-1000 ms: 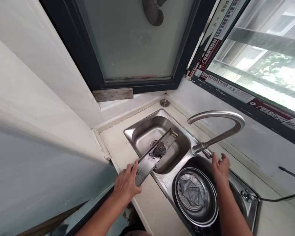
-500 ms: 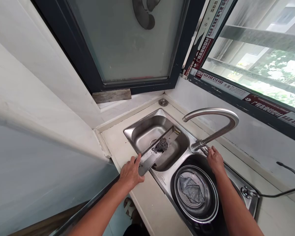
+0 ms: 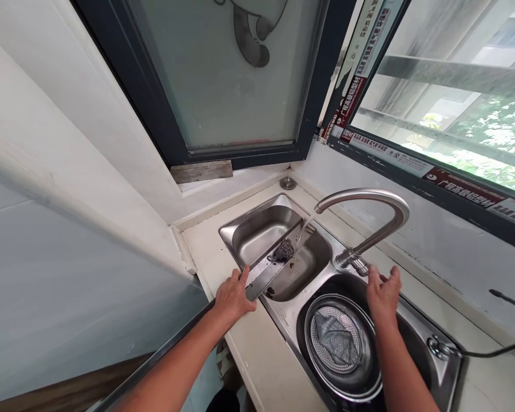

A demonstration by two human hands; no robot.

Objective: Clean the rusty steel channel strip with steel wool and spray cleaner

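My left hand point(image 3: 235, 294) grips the near end of a long, narrow metal tray point(image 3: 264, 276), which slants across the left sink basin point(image 3: 251, 240). A dark steel wool scrubber point(image 3: 284, 250) lies in the tray. From the curved faucet point(image 3: 369, 197), a thin stream of water point(image 3: 304, 228) falls onto the tray's far end. My right hand point(image 3: 384, 294) is just beside the faucet handle point(image 3: 359, 266), fingers apart and holding nothing. Dark bits of debris point(image 3: 270, 292) show in the left basin near the tray.
The right basin holds a dark round pan point(image 3: 371, 372) with a perforated metal strainer point(image 3: 316, 343) and a grey cloth point(image 3: 337, 339) in it. A thin curved spout point(image 3: 493, 352) stands at the right. An open window sash point(image 3: 240, 154) hangs over the counter's back left.
Water now runs from the faucet, where none showed before. My right hand has come off the handle, moved slightly right, and spread its fingers. My left hand keeps hold of the tray.
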